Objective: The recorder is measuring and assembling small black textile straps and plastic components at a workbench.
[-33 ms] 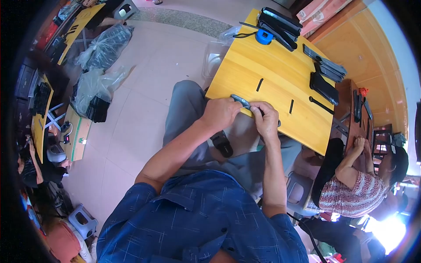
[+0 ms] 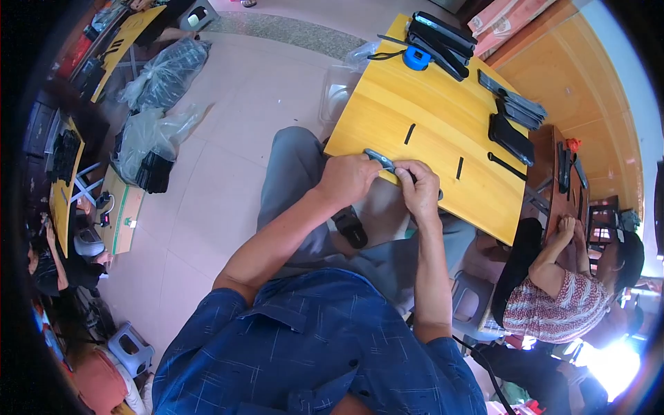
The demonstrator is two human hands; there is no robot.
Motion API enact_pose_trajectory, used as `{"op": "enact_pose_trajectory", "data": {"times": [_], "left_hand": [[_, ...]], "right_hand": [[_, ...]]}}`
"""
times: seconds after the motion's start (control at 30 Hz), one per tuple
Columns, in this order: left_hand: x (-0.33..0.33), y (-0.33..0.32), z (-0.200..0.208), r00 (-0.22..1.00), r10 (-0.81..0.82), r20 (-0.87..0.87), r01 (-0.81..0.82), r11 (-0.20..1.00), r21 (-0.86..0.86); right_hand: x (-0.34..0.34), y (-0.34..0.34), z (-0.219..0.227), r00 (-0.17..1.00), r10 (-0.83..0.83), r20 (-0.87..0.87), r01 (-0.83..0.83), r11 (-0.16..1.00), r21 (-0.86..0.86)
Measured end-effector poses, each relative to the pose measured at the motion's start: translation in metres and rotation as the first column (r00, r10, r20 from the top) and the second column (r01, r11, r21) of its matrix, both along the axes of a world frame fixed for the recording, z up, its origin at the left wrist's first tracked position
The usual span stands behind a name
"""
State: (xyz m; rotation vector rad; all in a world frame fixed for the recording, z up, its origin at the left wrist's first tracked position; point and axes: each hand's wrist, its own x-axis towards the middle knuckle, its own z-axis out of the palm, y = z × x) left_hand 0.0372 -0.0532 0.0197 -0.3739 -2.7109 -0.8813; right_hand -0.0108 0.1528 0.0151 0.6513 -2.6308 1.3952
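Close to the near edge of the yellow table [image 2: 373, 97], my left hand [image 2: 349, 181] and my right hand [image 2: 419, 188] pinch a narrow dark grey strip-like piece [image 2: 380, 158] between them. My left fingers close on it near its left part, and my right thumb and fingers grip its right end. Fingers cover some of the piece, so its exact kind is unclear. Beyond my hands lie a short black strip [image 2: 410, 133] and another black strip [image 2: 460, 167]. A longer black strip [image 2: 507, 166] rests near the table's right edge.
A blue tape measure [image 2: 416, 58] lies beside stacked black cases [image 2: 443, 41] at the far end. Dark flat pieces [image 2: 512, 100] and a black pouch [image 2: 512, 138] line the right edge. Plastic bags [image 2: 155, 142] sit on the left floor. Someone [image 2: 560, 297] works at right.
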Motion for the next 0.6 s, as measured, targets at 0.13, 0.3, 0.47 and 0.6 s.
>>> {"op": "enact_pose_trajectory", "data": {"times": [0.13, 0.3, 0.47, 0.6], "left_hand": [[-0.001, -0.001, 0.0, 1.0, 0.007, 0.007, -0.007, 1.0, 0.0], [-0.002, 0.0, 0.004, 1.0, 0.002, 0.011, -0.002, 1.0, -0.017], [-0.005, 0.002, 0.009, 0.998, 0.054, 0.028, -0.055, 0.997, 0.052], [-0.003, 0.002, 0.014, 0.998, 0.06, 0.032, -0.061, 0.997, 0.057]], "right_hand": [[-0.001, 0.001, -0.002, 1.0, -0.002, -0.011, 0.002, 1.0, 0.008], [-0.001, 0.001, -0.002, 1.0, 0.002, -0.01, -0.002, 1.0, 0.013], [0.001, 0.0, 0.002, 0.999, 0.034, -0.034, -0.033, 0.999, 0.034], [0.001, -0.001, 0.0, 1.0, 0.003, -0.03, -0.002, 0.999, 0.047]]}}
